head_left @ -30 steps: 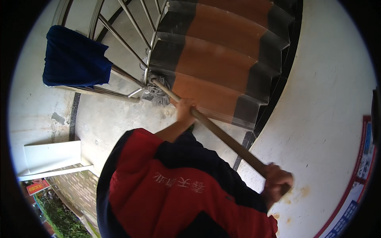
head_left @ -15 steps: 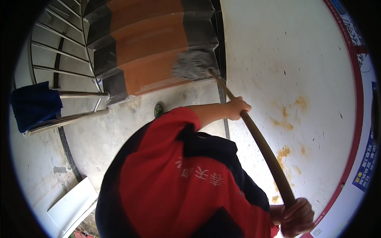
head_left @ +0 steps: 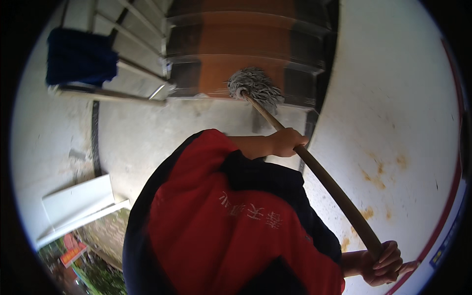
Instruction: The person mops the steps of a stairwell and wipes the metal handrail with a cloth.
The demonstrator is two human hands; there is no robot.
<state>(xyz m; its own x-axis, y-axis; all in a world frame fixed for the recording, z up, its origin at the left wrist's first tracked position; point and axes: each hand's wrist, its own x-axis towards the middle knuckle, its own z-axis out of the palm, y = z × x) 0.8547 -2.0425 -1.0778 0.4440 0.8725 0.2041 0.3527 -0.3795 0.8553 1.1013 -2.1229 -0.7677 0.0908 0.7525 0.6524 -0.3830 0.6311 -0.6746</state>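
Note:
A mop with a grey string head (head_left: 254, 84) and a long wooden handle (head_left: 337, 194) slants from the stairs down to the lower right. Its head lies on the brown middle band of the lowest step (head_left: 216, 78), some strands hanging over the front edge. My left hand (head_left: 289, 141) is wrapped round the handle partway up from the head. Near the handle's top end my right hand (head_left: 382, 264) grips it, close to the white wall (head_left: 393, 98).
Metal stair railings (head_left: 132, 96) stand at the left, with a dark blue cloth (head_left: 81, 58) draped over them. Pale floor (head_left: 147, 128) lies before the steps. A white panel (head_left: 78, 201) leans at the lower left, beside greenery (head_left: 101, 270).
The mop head has moved left across the lowest step, from the dark right border onto the brown band. Both hands keep their grip. The whole view has swung round a little.

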